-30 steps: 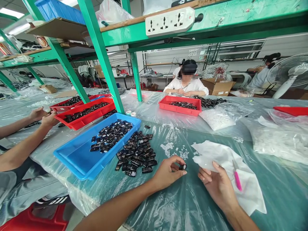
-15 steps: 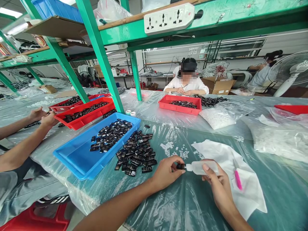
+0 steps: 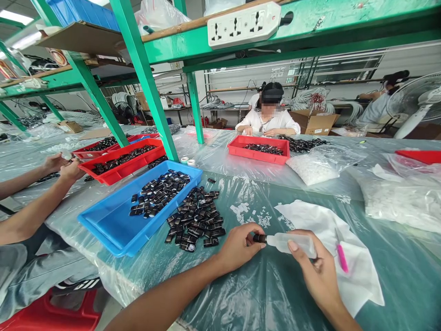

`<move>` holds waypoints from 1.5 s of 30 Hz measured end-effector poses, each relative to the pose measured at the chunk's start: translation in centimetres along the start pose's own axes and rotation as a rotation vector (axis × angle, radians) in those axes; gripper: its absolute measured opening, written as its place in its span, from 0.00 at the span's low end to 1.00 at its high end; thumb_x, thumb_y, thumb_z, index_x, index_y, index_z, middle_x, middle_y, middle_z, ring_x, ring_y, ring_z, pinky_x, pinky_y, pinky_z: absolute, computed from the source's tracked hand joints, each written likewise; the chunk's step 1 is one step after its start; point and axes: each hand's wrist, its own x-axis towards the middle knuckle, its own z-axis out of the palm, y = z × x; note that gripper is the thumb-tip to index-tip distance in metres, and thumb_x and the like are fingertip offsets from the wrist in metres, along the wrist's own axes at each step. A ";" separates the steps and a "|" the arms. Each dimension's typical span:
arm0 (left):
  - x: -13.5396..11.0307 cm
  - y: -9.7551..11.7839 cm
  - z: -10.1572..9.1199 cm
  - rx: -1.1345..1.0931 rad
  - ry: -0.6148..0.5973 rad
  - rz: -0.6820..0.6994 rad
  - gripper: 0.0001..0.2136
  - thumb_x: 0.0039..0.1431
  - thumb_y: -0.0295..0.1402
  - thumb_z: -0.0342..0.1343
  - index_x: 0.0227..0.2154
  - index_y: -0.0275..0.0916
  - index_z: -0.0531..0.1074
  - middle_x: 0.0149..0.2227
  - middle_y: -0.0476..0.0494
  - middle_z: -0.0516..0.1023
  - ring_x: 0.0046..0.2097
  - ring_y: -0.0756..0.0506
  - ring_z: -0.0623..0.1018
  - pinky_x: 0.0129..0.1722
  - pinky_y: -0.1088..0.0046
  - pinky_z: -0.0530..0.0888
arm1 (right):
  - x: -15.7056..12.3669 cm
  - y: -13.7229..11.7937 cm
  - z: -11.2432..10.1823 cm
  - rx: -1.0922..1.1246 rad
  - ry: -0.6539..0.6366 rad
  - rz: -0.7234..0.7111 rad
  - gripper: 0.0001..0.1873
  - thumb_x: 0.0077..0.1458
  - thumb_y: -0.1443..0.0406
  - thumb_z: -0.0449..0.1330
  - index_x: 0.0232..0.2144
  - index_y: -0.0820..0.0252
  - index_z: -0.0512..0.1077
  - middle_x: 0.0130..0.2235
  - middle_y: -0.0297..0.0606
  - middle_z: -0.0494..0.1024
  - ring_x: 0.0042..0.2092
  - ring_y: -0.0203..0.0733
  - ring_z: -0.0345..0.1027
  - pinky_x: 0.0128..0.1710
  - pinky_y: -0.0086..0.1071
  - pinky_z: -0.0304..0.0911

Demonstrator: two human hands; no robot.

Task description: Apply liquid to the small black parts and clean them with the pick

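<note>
Between the thumb and fingers of my left hand is a small black plastic piece. My right hand grips a translucent squeeze bottle, tilted nearly level, its nozzle pointing left at the black piece. The nozzle tip meets the end of the piece; whether anything comes out cannot be seen. Left of my hands lies a loose pile of similar black pieces, beside a blue tray partly filled with more. Small white bits are scattered on the plastic-covered table beyond my hands.
A white cloth with a pink-handled pointed tool lies at right. Bags of white parts stand behind it. Red trays hold black pieces. A co-worker's hands are at left; another person sits opposite. A green shelf post rises behind the blue tray.
The squeeze bottle has tipped slightly, its base a little lower, with the nozzle still at the black piece. My left hand is nearly unmoved. The person opposite has moved their hands apart.
</note>
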 end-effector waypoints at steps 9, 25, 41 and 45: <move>-0.1 0.4 -0.3 0.048 -0.005 0.001 0.07 0.50 0.29 0.58 0.34 0.38 0.70 0.33 0.50 0.73 0.31 0.52 0.71 0.31 0.79 0.67 | -0.3 0.1 0.1 -0.028 -0.008 -0.061 0.17 0.51 0.53 0.60 0.36 0.60 0.68 0.30 0.37 0.72 0.26 0.36 0.64 0.18 0.23 0.57; -0.1 0.1 -0.3 0.098 -0.025 0.005 0.05 0.52 0.32 0.57 0.31 0.37 0.70 0.30 0.49 0.72 0.29 0.52 0.71 0.30 0.80 0.67 | -0.3 0.6 0.2 -0.023 -0.015 -0.134 0.15 0.49 0.56 0.62 0.36 0.59 0.69 0.31 0.38 0.72 0.28 0.38 0.65 0.22 0.24 0.61; -0.1 0.1 -0.5 0.097 -0.032 0.048 0.15 0.59 0.33 0.51 0.48 0.45 0.72 0.45 0.48 0.76 0.40 0.45 0.77 0.40 0.74 0.71 | -0.1 0.6 0.1 0.027 0.005 -0.032 0.18 0.50 0.53 0.60 0.38 0.59 0.69 0.35 0.39 0.73 0.33 0.41 0.66 0.27 0.26 0.63; -0.1 -0.2 -0.4 0.114 -0.026 0.044 0.15 0.59 0.33 0.52 0.48 0.45 0.73 0.44 0.49 0.77 0.39 0.45 0.77 0.40 0.74 0.71 | -0.2 0.7 0.0 0.021 -0.046 -0.026 0.17 0.52 0.53 0.59 0.39 0.57 0.69 0.34 0.37 0.73 0.32 0.39 0.66 0.26 0.25 0.62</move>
